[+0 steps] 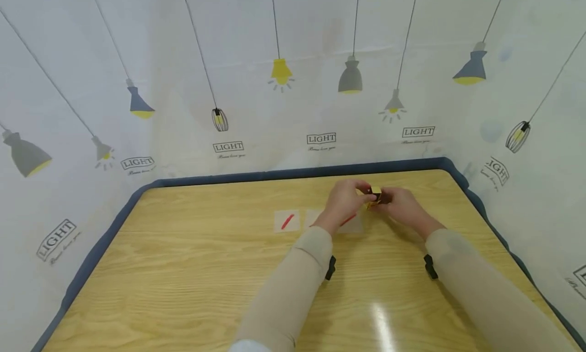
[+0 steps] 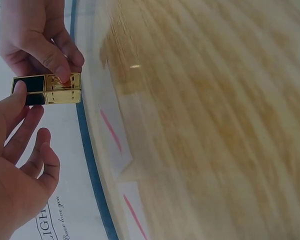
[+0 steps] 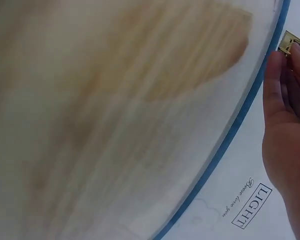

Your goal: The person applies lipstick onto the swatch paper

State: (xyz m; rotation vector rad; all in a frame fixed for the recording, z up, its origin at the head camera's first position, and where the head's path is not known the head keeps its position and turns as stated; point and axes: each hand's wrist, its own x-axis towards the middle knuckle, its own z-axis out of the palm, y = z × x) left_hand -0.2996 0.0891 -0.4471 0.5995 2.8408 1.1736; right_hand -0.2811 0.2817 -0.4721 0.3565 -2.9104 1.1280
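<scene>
Both hands hold a small gold-and-black rectangular case (image 1: 376, 192), shaped like a lipstick tube, over the far right part of the table. My left hand (image 1: 343, 202) pinches its black end between thumb and fingers; in the left wrist view the other fingers curl loosely below. From the other side, my right hand (image 1: 405, 207) grips the patterned gold end, its thumb pressed on the gold face. Only a gold corner of the case (image 3: 288, 42) shows in the right wrist view, at the right edge beside the fingers.
Pale paper squares with red strokes lie in a row on the wooden table (image 1: 183, 260): one paper (image 1: 279, 222) left of my left forearm, others partly behind that hand. Dark blue edging (image 1: 265, 176) borders the table against a lamp-printed white backdrop (image 1: 256, 97).
</scene>
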